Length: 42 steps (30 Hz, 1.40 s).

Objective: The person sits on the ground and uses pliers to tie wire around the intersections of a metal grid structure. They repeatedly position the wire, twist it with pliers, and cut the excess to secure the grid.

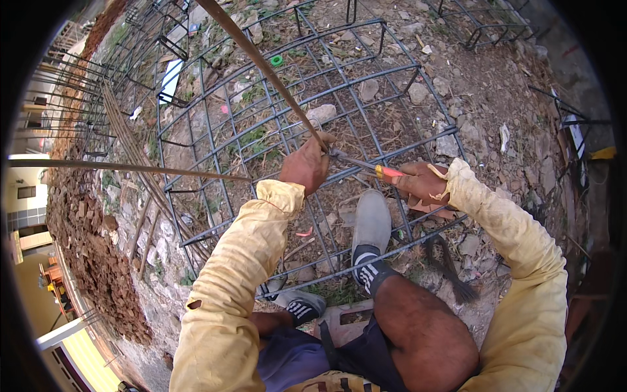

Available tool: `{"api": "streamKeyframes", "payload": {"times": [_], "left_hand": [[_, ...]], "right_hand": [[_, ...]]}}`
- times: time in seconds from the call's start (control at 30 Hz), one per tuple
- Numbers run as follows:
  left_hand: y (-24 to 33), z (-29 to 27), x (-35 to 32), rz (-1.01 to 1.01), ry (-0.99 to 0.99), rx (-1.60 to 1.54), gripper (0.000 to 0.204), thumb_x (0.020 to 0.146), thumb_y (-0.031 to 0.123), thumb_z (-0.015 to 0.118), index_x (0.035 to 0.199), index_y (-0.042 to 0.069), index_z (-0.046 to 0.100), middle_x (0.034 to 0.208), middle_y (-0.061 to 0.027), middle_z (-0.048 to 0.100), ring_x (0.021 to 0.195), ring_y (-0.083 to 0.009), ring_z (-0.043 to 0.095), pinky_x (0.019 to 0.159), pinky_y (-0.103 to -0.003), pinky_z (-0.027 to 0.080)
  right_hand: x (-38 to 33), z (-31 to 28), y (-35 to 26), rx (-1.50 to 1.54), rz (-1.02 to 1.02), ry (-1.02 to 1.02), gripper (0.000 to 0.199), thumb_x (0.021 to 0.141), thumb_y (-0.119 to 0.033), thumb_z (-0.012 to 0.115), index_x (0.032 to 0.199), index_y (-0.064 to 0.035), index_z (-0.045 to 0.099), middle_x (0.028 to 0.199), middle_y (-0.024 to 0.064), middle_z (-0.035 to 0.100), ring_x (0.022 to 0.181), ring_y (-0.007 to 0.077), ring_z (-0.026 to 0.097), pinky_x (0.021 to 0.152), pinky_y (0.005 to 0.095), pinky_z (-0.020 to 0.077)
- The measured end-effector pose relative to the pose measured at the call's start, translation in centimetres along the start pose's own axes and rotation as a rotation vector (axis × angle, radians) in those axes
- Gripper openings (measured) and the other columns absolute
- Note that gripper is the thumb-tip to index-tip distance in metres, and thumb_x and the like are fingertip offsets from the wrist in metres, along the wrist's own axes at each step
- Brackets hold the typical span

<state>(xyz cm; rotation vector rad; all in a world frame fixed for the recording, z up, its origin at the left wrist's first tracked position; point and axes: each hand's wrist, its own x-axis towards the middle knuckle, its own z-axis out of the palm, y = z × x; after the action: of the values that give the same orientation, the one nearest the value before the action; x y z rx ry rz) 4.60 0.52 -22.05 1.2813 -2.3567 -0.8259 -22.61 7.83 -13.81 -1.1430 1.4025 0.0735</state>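
My right hand (421, 183) is wrapped round the red and yellow handles of a pair of pincers (353, 161). Their metal jaws meet a crossing of the rebar cage (392, 155). My left hand (307, 164) is closed at that same crossing, with its fingertips against the lower end of a brown rod (268, 68). Whatever those fingers pinch is hidden. The cage, a grid of dark steel bars, stretches out before me and over my lower legs. My grey shoe (371, 219) shows between its bars.
A second brown rod (124, 167) reaches in from the left. A bundle of dark tie wire (450, 271) lies right of my knee. Long steel bars (130, 153) and a heap of reddish earth (98, 268) are at left. Stones (321, 114) lie beneath the cage.
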Motion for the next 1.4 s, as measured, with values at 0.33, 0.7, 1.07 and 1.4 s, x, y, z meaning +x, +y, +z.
{"api": "streamKeyframes", "payload": {"times": [0.33,0.7,1.07,1.4], "left_hand": [[0.0,-0.5,0.0,-0.015,-0.056,-0.013,0.037,0.088,0.004,0.056,0.124,0.009,0.049,0.111,-0.0166,0.064,0.105,-0.0355,0.063,0.088,-0.044,0.052],[2.4,-3.8,-2.7,0.032,0.073,0.225,0.067,0.088,0.009,0.062,0.146,0.0,0.031,0.131,-0.0234,0.055,0.116,-0.0379,0.057,0.098,-0.044,0.048],[9.5,2.1,-6.6,-0.881,-0.119,-1.839,0.055,0.097,0.048,0.057,0.128,0.004,0.049,0.118,-0.0127,0.06,0.097,-0.0206,0.063,0.087,-0.038,0.054],[12.1,1.3,-5.4,-0.641,-0.254,-1.473,0.042,0.103,0.036,0.048,0.131,0.004,0.051,0.11,-0.0098,0.065,0.094,-0.0183,0.065,0.083,-0.035,0.056]], "right_hand": [[0.1,7.1,4.3,1.56,-0.02,-0.856,0.03,0.096,-0.041,0.061,0.106,-0.0126,0.058,0.062,0.0013,0.055,0.041,0.0065,0.047,0.034,0.0219,0.037],[-1.4,4.6,2.0,0.869,0.009,-0.133,0.044,0.087,-0.021,0.069,0.119,0.0004,0.05,0.087,0.0055,0.058,0.077,0.0156,0.062,0.061,0.0276,0.0543],[0.6,12.2,5.2,1.391,-0.227,-0.778,0.04,0.096,-0.034,0.053,0.107,0.0029,0.061,0.073,0.0105,0.066,0.061,0.0228,0.067,0.06,0.0343,0.0583],[-2.7,11.8,3.6,0.927,-0.267,-0.138,0.041,0.093,-0.032,0.066,0.116,0.0018,0.059,0.095,0.0084,0.064,0.086,0.0156,0.065,0.076,0.0283,0.0555]]}}
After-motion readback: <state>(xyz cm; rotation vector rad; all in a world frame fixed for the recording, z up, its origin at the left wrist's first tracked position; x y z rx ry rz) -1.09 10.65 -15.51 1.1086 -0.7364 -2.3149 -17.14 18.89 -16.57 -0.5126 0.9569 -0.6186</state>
